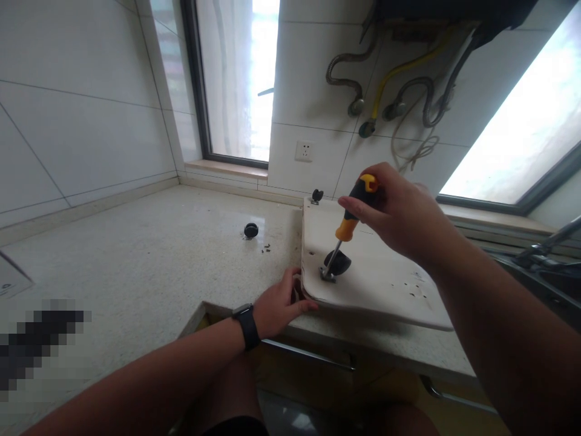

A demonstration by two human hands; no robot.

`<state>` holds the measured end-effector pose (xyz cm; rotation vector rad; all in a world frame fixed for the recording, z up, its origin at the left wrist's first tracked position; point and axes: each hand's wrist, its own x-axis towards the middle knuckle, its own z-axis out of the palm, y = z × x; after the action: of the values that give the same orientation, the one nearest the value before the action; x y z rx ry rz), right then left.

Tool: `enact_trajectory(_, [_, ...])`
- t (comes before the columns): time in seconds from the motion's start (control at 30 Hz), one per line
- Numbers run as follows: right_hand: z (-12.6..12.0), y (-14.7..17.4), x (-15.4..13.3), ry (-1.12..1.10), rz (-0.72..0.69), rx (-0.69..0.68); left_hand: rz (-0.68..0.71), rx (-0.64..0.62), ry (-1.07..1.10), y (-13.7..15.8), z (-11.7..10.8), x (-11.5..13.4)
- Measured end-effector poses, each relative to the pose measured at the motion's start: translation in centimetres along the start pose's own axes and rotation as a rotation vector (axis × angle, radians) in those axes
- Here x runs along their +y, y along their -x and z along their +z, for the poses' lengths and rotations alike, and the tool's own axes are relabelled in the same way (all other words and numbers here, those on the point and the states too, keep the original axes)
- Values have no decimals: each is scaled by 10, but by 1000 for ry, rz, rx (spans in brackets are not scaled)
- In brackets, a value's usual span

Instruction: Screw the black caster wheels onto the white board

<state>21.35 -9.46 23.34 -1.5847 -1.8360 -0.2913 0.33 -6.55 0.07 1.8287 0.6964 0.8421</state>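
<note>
My right hand (394,209) is closed round the yellow-and-black handle of a screwdriver (347,229). The tool slants down, its shaft meeting the metal mounting plate of a black caster wheel (338,263). That caster stands near the front left corner of a white board (376,290) lying on the countertop. With thumb and fingers, my left hand (279,307) grips the board's front left corner. A second caster (317,195) stands at the board's back left corner. Several holes (413,292) show toward the board's right side. The screwdriver's tip is too small to make out clearly.
On the speckled countertop (149,254), left of the board, lie a loose caster (251,230) and several small screws (266,248). A sink faucet (551,242) is at the right. Hoses (385,79) hang on the tiled wall behind. Drawer handles (308,356) run below the counter's front edge.
</note>
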Motion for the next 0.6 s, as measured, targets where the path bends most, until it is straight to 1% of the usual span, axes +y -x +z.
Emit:
enact_trajectory(0.07, [-1,0,1,-10,-3,-23,3,2,-20,0,0,0])
enact_trajectory(0.1, [-2,-1,3,-68,-12,-61,5,3,-30,1,0,1])
enact_trajectory(0.2, [-5,-3,12,-372,-86,-214,13,-4,-50,1,-1,2])
enact_trajectory(0.27, [-6,-5,16,-487,-144,-258,16,-12,-69,1,-2,2])
enact_trajectory(0.37, [-5,-4,14,-420,-158,-213,13,-17,-99,1,-2,3])
enact_trajectory(0.53, [-3,2,0,-208,-55,-20,0,-19,-103,1,-3,4])
enact_trajectory(0.6, [-2,4,-1,-151,-38,28,-6,-23,-105,2,-3,4])
